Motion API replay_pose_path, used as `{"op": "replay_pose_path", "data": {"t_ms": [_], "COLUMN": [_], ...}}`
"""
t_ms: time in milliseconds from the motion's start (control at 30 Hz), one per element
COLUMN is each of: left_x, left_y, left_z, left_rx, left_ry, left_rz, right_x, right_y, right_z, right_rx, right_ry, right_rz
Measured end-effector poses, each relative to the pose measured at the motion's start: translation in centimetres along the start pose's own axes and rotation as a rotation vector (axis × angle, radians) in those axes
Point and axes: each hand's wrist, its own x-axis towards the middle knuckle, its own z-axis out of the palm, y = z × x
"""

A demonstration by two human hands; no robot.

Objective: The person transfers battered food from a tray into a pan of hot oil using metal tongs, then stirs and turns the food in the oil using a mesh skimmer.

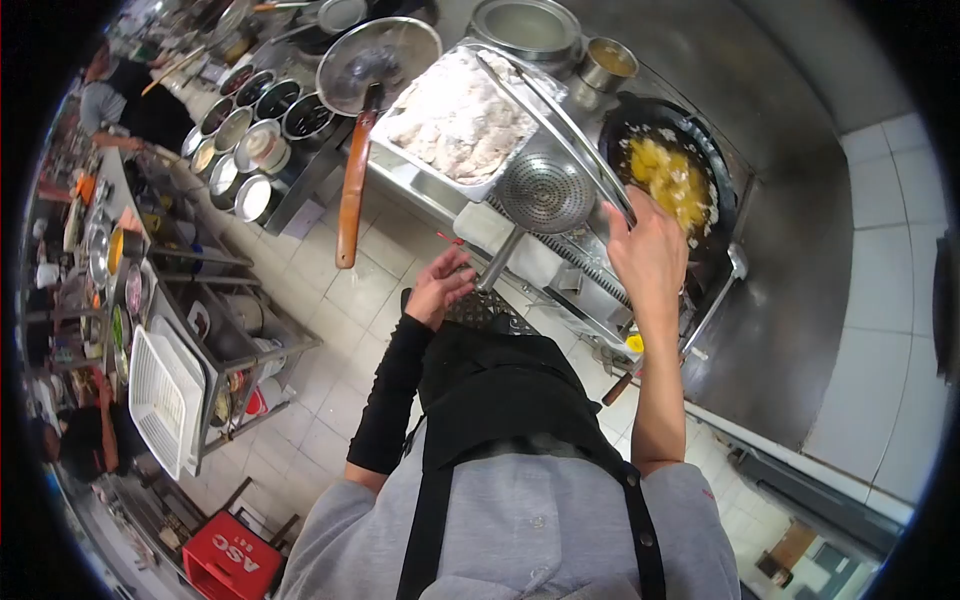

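Metal tongs [601, 175] are clamped in the right hand [650, 247], by the wok [713, 141] at far right; the left hand [437, 287] is held nearer, fingers apart.

I see the wok [724, 170] at the right of the counter [408, 178], frying food [668, 180] in it. Left of it sits a tray [442, 174] with piled food [455, 115]; before the gap between them rests a skimmer [545, 192], its handle [500, 261] near the left hand [440, 288]. Tongs [615, 193] reach from the right hand [650, 250] over the tray. Behind it stand a pot [552, 48] and, nearer the wok, a cup [603, 78]. Left of the tray lies a strainer [372, 62], then tubs [225, 180].
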Motion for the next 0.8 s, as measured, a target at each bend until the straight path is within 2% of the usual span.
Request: {"op": "replay_pose_path", "data": {"t_ms": [100,167,267,433,533,600,667,800], "left_x": [1.7,2.4,1.9,0.7,0.0,-0.9,-1.3,-2.2], "left_y": [2.1,3.5,4.0,1.7,-0.1,-0.3,-0.7,-1.1], "left_z": [1.7,1.8,2.0,1.5,1.2,1.8,1.4,0.5], "left_rx": [-0.01,-0.01,0.035,0.113,0.113,0.128,0.125,0.114], "left_ry": [-0.006,-0.037,-0.059,-0.107,-0.114,-0.11,-0.108,-0.069], "left_rz": [0.092,0.13,0.082,-0.034,-0.089,-0.112,-0.116,-0.117], "right_x": [-2.2,-2.8,-2.9,1.1,4.5,5.8,5.5,1.5], "right_y": [2.1,3.5,7.6,18.6,24.1,25.2,25.5,19.0], "right_z": [-2.4,-4.3,-5.0,-1.7,1.2,1.7,1.6,-2.3], "right_rx": [-0.039,-0.074,-0.202,-0.435,-0.414,-0.371,-0.369,-0.384], "right_ry": [0.024,-0.038,-0.072,-0.125,-0.092,-0.116,-0.014,-0.007], "right_rz": [0.146,0.327,0.512,0.566,0.536,0.543,0.593,0.593]}}
